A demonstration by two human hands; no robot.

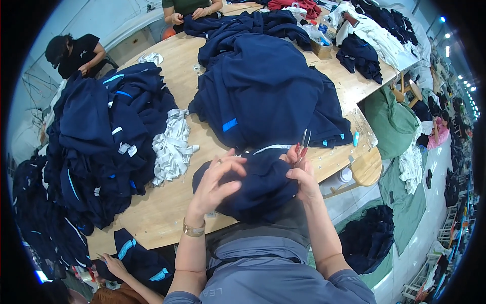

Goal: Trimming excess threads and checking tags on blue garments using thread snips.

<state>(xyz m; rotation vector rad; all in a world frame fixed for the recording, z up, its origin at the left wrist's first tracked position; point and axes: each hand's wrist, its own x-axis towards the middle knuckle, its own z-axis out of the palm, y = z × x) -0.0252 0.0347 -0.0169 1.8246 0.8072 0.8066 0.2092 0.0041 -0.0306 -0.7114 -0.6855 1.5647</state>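
A navy garment (258, 190) lies bunched at the table's near edge and over my lap, with a white strip (276, 147) along its far side. My left hand (218, 186) is over the garment's left part, fingers apart and curved, nothing seen in them. At the right side of the garment, my right hand (304, 178) is closed around small scissors (303, 147) with red handles. Their metal blades point up and away from me. The thumb and fingers of this hand are also at the cloth; whether they pinch it I cannot tell.
A large navy garment pile (263, 86) covers the table's middle; another pile (96, 126) stands left, beside a heap of white strips (172, 147). Co-workers sit at the far side and at lower left, one hand (115, 266) near my left arm. A wooden stool (367, 167) stands right.
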